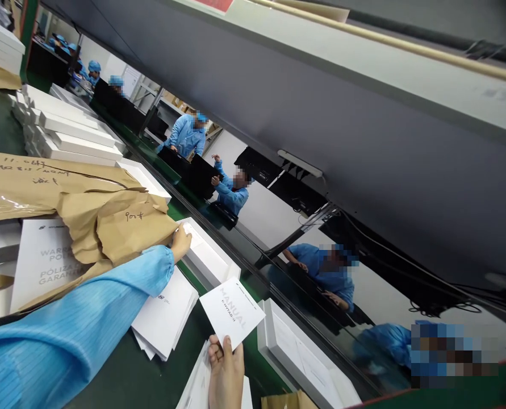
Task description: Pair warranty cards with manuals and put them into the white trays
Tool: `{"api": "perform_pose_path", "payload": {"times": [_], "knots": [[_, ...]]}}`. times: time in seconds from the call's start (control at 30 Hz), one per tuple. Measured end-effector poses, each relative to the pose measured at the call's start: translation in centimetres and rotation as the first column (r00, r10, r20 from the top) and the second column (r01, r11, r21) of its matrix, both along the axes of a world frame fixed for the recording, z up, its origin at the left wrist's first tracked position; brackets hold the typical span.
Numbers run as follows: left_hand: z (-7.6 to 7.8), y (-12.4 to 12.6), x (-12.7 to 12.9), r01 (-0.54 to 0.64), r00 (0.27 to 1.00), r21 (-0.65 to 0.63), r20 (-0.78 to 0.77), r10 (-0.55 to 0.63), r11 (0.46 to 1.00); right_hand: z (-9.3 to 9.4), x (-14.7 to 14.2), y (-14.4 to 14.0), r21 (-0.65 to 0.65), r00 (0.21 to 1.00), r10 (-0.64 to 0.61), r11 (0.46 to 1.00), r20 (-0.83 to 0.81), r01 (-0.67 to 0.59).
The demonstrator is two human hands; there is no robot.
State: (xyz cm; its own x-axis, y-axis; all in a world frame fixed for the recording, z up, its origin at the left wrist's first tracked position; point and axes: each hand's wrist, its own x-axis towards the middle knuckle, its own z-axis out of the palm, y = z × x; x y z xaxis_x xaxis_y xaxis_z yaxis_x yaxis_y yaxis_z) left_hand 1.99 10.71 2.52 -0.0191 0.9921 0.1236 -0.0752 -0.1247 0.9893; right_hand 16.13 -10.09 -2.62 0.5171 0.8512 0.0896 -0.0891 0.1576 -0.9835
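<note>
My right hand (pixel 227 369) pinches a white manual (pixel 230 312) by its lower corner, thumb on top, printed cover facing up. Reaching across in a blue sleeve, my left hand (pixel 181 243) has its fingers closed at the left end of an open white box (pixel 210 255); some of the fingers are hidden. Just below the left sleeve lies a fanned stack of white booklets (pixel 167 312). Another pile of white booklets (pixel 196 378) sits under and beside my right hand. To the right stands a second open white box (pixel 304 358) with something flat and white inside.
Torn brown paper wrapping (pixel 120 218) covers part of the warranty booklets (pixel 44 261) at left. White boxes (pixel 69 128) are stacked behind it. A dark rail (pixel 253 275) runs diagonally past the boxes. A grey overhead panel (pixel 253 96) slants above. Several people in blue work beyond.
</note>
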Motion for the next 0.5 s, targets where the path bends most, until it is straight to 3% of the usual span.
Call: {"api": "perform_pose_path", "payload": {"times": [0.1, 0.23, 0.33, 0.4, 0.5], "knots": [[-0.5, -1.8, -0.8, -0.029, 0.991, 0.076, -0.125, 0.038, 0.997, 0.2, -0.1, -0.1, -0.025, 1.000, 0.003, 1.000, 0.002, -0.003], [-1.9, -5.1, -3.0, 0.098, 0.937, 0.148, -0.347, -0.041, 0.984, 0.6, -0.7, -0.3, -0.016, 1.000, 0.006, 1.000, 0.023, -0.005], [-3.2, -7.4, -4.7, 0.130, 0.884, 0.168, -0.465, -0.038, 0.977, 0.9, -1.3, -0.5, -0.005, 0.999, 0.021, 1.000, 0.036, -0.021], [-4.0, -8.2, -5.5, 0.127, 0.796, 0.211, -0.605, 0.028, 0.969, 1.1, -1.6, -0.7, -0.036, 0.999, -0.003, 0.999, 0.033, 0.004], [-4.7, -8.3, -5.9, 0.150, 0.602, 0.288, -0.785, 0.144, 0.946, 2.2, -1.9, -1.2, -0.082, 0.998, -0.041, 0.996, 0.042, 0.044]]}}
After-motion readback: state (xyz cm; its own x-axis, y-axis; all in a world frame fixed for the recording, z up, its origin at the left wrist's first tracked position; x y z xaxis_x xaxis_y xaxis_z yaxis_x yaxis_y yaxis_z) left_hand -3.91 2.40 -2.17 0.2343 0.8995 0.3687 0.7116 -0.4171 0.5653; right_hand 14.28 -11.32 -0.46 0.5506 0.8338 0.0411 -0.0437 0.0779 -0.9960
